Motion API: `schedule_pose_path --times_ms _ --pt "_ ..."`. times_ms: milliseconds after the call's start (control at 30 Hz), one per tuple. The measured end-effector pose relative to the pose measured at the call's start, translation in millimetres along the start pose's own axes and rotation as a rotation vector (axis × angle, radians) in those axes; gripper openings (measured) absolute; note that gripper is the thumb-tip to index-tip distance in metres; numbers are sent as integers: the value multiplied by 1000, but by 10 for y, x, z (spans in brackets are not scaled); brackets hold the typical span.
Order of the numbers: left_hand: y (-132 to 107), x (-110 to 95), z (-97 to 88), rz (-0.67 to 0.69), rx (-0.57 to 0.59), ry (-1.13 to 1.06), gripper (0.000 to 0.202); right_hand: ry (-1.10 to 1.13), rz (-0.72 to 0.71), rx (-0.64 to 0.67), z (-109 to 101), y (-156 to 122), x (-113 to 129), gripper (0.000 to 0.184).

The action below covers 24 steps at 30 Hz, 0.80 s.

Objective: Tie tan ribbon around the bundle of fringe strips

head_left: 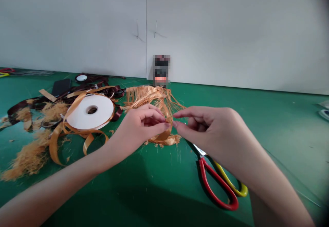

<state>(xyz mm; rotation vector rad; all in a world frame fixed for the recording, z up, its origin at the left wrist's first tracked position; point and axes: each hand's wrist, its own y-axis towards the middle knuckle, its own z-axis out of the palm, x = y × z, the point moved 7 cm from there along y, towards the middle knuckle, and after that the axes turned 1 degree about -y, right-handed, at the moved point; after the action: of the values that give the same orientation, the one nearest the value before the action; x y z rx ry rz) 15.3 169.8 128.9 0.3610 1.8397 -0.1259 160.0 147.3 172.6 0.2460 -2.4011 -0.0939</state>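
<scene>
Pinching a strip of frayed orange ribbon between their fingertips, the left hand and right hand meet above the green bench. Shredded strands fan out just behind (thin as hair), a white ribbon spool lies left, and red-and-yellow scissors sit just below the right hand.

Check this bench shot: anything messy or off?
Yes: shredded orange ribbon fibres lie in loose clumps across the green mat, left of the frayed ribbon bundle, and orange ribbon loops slackly off the white roll instead of lying wound tight.
</scene>
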Motion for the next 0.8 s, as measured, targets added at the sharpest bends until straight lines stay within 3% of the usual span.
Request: schedule_pose_path --times_ms 500,800 --pt "21 45 1 8 -12 -17 8 -118 -32 -13 30 11 -4 22" --pt "20 41 -30 11 -45 -82 9 -422 -107 -5 33 -27 55 21"
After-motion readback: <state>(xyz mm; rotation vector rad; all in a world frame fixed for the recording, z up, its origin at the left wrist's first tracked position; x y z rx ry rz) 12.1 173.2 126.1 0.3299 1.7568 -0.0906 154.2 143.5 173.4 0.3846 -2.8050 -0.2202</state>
